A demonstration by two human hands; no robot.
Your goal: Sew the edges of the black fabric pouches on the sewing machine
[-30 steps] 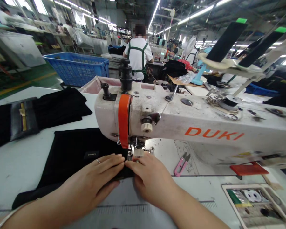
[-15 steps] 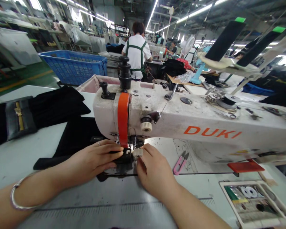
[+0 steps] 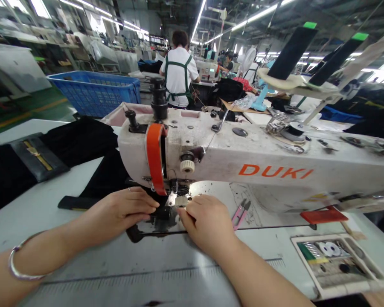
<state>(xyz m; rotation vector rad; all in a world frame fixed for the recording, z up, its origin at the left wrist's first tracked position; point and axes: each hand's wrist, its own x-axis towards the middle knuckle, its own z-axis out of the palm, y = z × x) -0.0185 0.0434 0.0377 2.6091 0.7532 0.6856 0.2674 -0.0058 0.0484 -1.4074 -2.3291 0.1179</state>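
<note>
My left hand (image 3: pixel 126 209) is closed on the edge of a black fabric piece (image 3: pixel 104 179), just left of the presser foot of a white sewing machine (image 3: pixel 211 145). Its thumb and fingertips press together on the cloth. On the other side of the foot, my right hand (image 3: pixel 208 219) is curled, its fingertips beside a small metal block (image 3: pixel 181 201). What lies between those fingers is hidden. An orange guard (image 3: pixel 155 160) hangs in front of the needle area. Further left on the table lies black cloth with a gold zipper (image 3: pixel 37 155) on a dark panel.
Pink thread snips (image 3: pixel 241 215) lie right of my right hand. A tray (image 3: pixel 337 264) with bobbins is set in the table at lower right. Thread cones (image 3: pixel 292 51) stand above the machine. Behind are a blue basket (image 3: pixel 94 91) and a person (image 3: pixel 178 74) with their back turned.
The view has shifted slightly, so the machine sits further left. The black cloth with the zipper has moved right towards the machine and turned a little. Both hands stay by the presser foot.
</note>
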